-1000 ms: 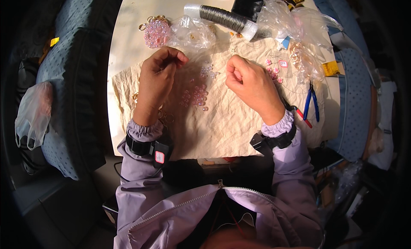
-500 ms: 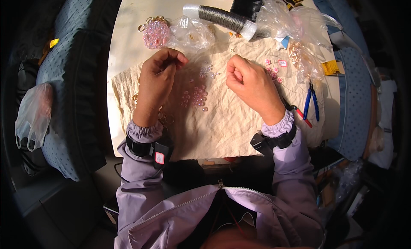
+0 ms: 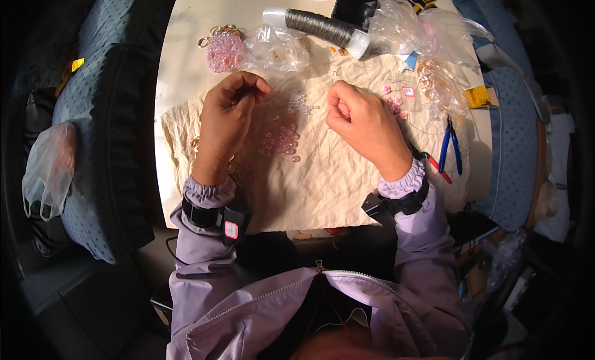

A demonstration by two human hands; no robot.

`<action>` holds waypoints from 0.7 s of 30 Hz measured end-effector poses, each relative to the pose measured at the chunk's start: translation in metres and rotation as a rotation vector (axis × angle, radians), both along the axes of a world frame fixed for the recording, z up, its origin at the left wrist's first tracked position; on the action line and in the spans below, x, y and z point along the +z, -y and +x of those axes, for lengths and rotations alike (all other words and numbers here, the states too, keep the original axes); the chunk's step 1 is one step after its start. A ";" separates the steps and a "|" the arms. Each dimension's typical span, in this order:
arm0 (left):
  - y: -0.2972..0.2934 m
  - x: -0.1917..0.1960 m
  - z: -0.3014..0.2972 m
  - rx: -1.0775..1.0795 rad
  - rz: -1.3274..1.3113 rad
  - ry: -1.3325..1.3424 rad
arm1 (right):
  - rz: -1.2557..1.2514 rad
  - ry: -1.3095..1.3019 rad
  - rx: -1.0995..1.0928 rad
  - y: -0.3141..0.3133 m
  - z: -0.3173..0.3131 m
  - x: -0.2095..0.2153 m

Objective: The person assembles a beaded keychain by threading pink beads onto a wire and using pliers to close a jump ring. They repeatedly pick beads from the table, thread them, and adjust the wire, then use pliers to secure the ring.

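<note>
My left hand [image 3: 232, 115] is held over the cloth with its fingers curled and the thumb near the fingertips. Across from it, my right hand [image 3: 364, 121] is closed in a pinch, thumb against the curled forefinger. Anything in either grip is too small or hidden to make out. On the cloth between the hands lie loose pink beads [image 3: 284, 140] and a smaller cluster of clear beads [image 3: 297, 103]. Beyond my left hand sits a pink beaded pouch [image 3: 225, 51] with gold rings. Pink beads on thin wire [image 3: 393, 103] rest just past my right hand.
A crumpled beige cloth [image 3: 322, 193] covers much of the white table [image 3: 180, 69]. Blue-handled pliers [image 3: 450, 146] and a red-handled tool [image 3: 439, 168] lie at right. At the back are a spool of dark wire [image 3: 319, 25] and clear plastic bags [image 3: 403, 25].
</note>
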State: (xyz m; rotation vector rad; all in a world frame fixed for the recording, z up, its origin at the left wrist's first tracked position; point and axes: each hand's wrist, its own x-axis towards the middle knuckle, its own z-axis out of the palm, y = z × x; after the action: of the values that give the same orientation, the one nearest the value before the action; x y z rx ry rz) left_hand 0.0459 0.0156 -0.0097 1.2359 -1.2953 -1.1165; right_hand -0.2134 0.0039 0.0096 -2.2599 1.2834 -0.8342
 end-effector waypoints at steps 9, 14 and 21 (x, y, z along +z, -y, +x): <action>-0.003 0.000 -0.002 -0.071 -0.020 0.000 | -0.003 -0.040 -0.005 0.001 -0.002 -0.002; -0.003 -0.004 -0.002 -0.095 -0.017 0.028 | -0.008 0.012 0.009 0.003 -0.004 -0.005; -0.007 0.008 -0.011 -0.168 -0.013 0.126 | 0.142 0.196 0.028 0.008 -0.002 -0.008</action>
State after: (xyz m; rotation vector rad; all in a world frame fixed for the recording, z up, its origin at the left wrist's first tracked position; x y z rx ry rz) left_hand 0.0347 0.0223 -0.0012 1.2212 -1.5223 -1.1610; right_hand -0.2150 -0.0038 0.0015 -2.0264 1.1794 -0.9004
